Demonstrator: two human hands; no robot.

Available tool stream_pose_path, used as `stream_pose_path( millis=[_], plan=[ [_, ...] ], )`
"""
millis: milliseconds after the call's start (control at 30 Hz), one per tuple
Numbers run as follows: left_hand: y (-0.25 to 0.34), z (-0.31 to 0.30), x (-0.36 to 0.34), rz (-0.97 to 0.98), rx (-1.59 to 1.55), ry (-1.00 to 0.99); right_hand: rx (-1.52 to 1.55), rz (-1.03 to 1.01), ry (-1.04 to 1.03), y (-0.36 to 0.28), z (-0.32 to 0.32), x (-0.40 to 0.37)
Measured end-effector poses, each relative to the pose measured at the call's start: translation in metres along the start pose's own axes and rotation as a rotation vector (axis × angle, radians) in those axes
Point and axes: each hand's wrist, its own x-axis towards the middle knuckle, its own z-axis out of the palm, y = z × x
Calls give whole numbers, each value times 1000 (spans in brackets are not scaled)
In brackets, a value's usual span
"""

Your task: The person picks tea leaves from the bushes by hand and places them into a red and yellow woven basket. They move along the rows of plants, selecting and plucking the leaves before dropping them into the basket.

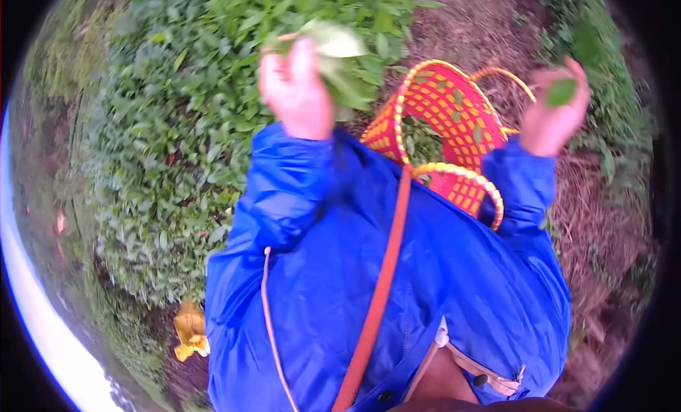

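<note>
1. The leafy bush (163, 149) is the largest thing, at the upper left; it bears dense green foliage, so plenty of leaves are on it.
2. The blue jacket (355, 263) covers the person's body and both arms, with an orange-brown strap (377, 295) running down its front.
3. The brown ground (454, 18), strewn with dry litter, lies to the right of the bush.
4. The red-and-yellow woven basket (385, 132) is tilted, mouth open, between the forearms at the person's front. Loose leaves (423, 142) lie inside, with a few bits on its inner wall; it looks only partly filled, though its bottom is not fully visible.
5. The left hand (301, 96) is raised over the bush, outside the basket's left rim. Its fingers are bent and appear closed on a bunch of green leaves (344, 75), blurred.
6. The right hand (552, 121) is up beyond the basket's right rim, fingers partly curled. A single leaf (561, 92) shows against it; I cannot tell whether it is gripped. Neither this leaf nor the left hand's bunch is in the basket.
</note>
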Motion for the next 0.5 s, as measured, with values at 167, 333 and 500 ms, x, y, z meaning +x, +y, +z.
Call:
stream_pose_path(
  millis=[167,333,500],
  plan=[
    [-54,48,-50,396,425,-1079,-255,426,307,59,-227,103],
    [-102,11,-69,221,445,-1110,-630,605,210,108,-253,19],
    [-43,-88,16,140,797,-593,-533,517,501,184,-311,-50]
  ],
)
